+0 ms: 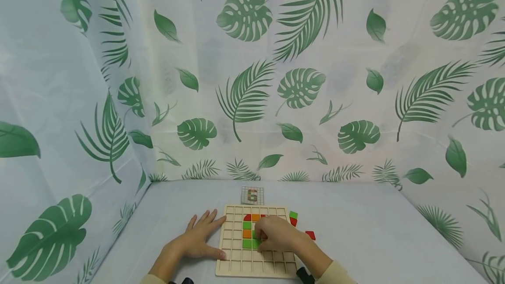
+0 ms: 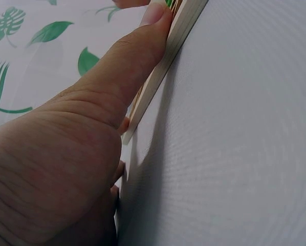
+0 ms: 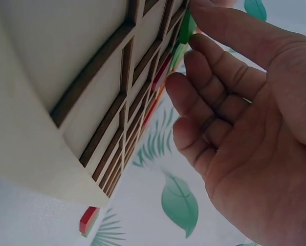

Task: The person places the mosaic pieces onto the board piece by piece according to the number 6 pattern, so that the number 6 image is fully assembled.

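A pale wooden grid board (image 1: 232,267) lies flat in front of me. My left hand (image 1: 199,238) is spread at its left side, thumb and fingertips touching the edge; the left wrist view shows the thumb (image 2: 137,56) along that edge. Over the middle of the grid, my right hand (image 1: 278,233) has its fingers curled down, pinching a green tile (image 3: 186,26) that sticks up from the board in the right wrist view. Set in cells beside it are a rounded red tile (image 1: 247,218), orange tiles (image 1: 247,234) and green tiles (image 1: 247,243). The hand hides some cells.
Behind the board lies a small gridded card (image 1: 252,196) with a coloured figure 6. To the board's right are a loose green tile (image 1: 293,214) and red tile (image 1: 311,235). A leaf-printed curtain (image 1: 252,100) stands at the back and left.
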A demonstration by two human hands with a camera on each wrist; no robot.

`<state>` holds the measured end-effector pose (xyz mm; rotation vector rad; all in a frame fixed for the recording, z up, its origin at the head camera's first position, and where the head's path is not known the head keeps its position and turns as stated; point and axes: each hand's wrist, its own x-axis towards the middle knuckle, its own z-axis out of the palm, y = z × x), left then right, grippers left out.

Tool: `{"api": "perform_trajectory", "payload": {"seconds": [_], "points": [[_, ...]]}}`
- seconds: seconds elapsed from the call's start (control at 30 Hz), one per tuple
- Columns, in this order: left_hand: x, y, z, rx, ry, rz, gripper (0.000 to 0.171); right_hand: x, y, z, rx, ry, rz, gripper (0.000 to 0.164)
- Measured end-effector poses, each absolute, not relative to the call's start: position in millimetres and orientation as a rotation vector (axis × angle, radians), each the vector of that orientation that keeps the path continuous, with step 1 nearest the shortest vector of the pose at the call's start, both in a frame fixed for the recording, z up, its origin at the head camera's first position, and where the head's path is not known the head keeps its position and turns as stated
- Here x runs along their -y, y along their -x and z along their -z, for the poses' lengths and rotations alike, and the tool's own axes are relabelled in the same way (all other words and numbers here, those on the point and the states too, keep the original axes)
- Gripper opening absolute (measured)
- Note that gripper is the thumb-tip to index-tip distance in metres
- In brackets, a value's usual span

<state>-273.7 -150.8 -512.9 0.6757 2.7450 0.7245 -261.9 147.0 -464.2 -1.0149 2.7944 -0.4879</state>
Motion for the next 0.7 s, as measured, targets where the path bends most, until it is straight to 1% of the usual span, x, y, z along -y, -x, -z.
{"api": "perform_trajectory", "payload": {"seconds": [0.2, 0.4, 0.57, 0.7], "points": [[149.8, 273.1, 511.4, -2.745, -0.663, -0.731, 0.114, -147.8, 259.9, 464.5, -2.836, 1.03, 0.425, 0.022], [149.2, 274.2, 512.3, -2.749, -0.657, -0.726, 0.114, -147.3, 258.5, 464.7, -2.869, 0.986, 0.401, 0.022], [149.1, 274.6, 512.5, -2.751, -0.65, -0.716, 0.115, -147.3, 257.1, 465.5, -2.848, 0.99, 0.524, 0.017], [148.8, 273.7, 510.9, -2.746, -0.648, -0.712, 0.114, -151.4, 255.9, 467.0, -2.783, 1.04, 0.667, 0.017]]}}
